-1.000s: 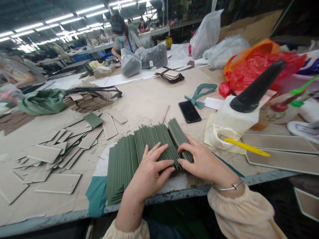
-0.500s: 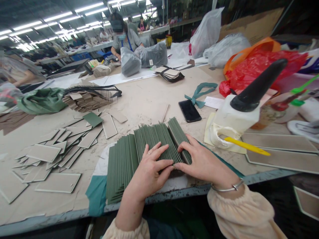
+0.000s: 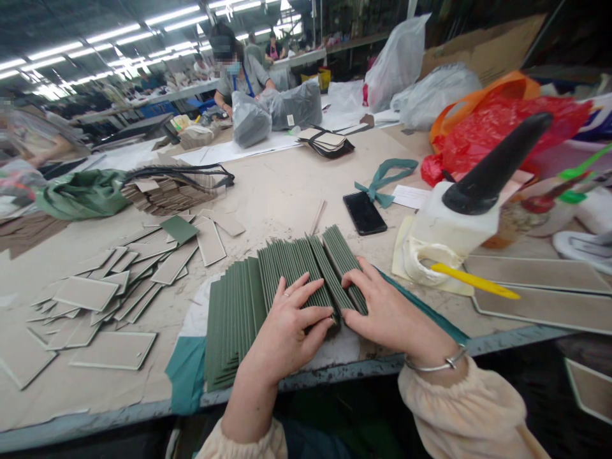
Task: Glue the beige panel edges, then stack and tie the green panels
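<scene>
A row of thin green panels (image 3: 291,261) stands on edge, packed together at the table's front. Its left part fans out in overlapping steps. My left hand (image 3: 291,325) lies over the middle of the row, fingers spread on the top edges, with thumb and index fingertip near the front corner. My right hand (image 3: 382,306) curls round the right end, its thumb at the near edges and its fingers over the tops. Narrow gaps set off a small middle bunch from the main row and from the bunch under my right hand. The panels' lower edges are hidden.
Loose beige-faced panels (image 3: 86,293) lie scattered at left. A black phone (image 3: 364,213) and a teal strip (image 3: 387,178) lie beyond the row. At right stands a white container (image 3: 444,223) with a yellow stick (image 3: 473,280). A co-worker (image 3: 239,70) sits across the table.
A small bunch of panels has parted from the main row toward the right, opening a second gap. My right thumb has shifted slightly right; my left hand is nearly unchanged.
</scene>
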Demonstrator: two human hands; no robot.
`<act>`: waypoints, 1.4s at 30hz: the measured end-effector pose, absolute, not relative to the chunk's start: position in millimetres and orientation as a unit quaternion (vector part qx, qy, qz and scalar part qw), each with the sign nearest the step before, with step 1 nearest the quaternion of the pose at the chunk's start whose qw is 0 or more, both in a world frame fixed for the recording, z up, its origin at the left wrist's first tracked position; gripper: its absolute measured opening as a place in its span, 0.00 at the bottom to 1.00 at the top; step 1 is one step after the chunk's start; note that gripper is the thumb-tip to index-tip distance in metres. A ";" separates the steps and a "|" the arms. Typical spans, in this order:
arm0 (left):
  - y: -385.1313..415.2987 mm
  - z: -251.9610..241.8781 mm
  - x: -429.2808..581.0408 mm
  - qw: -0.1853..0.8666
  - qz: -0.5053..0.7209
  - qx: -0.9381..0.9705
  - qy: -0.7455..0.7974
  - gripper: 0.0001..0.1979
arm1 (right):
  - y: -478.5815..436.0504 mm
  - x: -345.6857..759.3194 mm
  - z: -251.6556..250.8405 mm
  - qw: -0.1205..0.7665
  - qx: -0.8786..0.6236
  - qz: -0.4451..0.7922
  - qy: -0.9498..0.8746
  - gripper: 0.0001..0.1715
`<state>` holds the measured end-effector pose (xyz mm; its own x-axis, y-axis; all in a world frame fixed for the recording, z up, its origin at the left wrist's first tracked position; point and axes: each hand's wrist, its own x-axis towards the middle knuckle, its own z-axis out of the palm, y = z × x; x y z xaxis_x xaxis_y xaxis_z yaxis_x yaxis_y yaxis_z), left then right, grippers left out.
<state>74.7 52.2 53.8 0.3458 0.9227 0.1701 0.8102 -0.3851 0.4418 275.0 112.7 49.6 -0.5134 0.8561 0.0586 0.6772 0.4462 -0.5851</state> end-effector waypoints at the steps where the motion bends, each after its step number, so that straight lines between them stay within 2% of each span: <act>1: 52.3 53.7 74.9 0.142 0.200 0.808 0.536 0.10 | 112.3 274.0 48.6 0.189 -0.454 0.250 -0.834 0.23; 4: 52.1 52.9 74.2 0.146 0.204 0.804 0.539 0.10 | 111.9 271.5 45.0 0.215 -0.424 0.240 -0.846 0.29; 8: 50.5 51.5 68.1 0.150 0.220 0.787 0.557 0.13 | 113.3 271.0 41.0 0.206 -0.400 0.228 -0.864 0.19; 13: 48.2 51.9 56.7 0.159 0.240 0.770 0.569 0.13 | 113.7 271.9 42.3 0.191 -0.388 0.218 -0.875 0.14; 16: 47.2 53.0 52.4 0.176 0.226 0.778 0.559 0.17 | 112.2 271.7 44.1 0.188 -0.390 0.216 -0.875 0.09; 20: 46.2 55.4 51.8 0.194 0.201 0.784 0.554 0.22 | 109.5 271.6 44.5 0.181 -0.393 0.211 -0.877 0.16; 24: 45.5 57.4 52.9 0.201 0.199 0.781 0.557 0.20 | 108.2 270.8 43.6 0.179 -0.398 0.203 -0.877 0.20; 29: 44.5 57.2 51.8 0.203 0.199 0.785 0.550 0.13 | 108.6 269.2 43.7 0.173 -0.402 0.201 -0.877 0.20; 42: 44.6 56.7 50.9 0.187 0.210 0.796 0.535 0.09 | 109.0 269.9 44.5 0.177 -0.395 0.208 -0.877 0.18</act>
<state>50.9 44.6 56.7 0.3386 0.9313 0.1344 0.7742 -0.3569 0.5227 269.9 109.0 44.5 -0.6260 0.7659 0.1470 0.6188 0.6025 -0.5040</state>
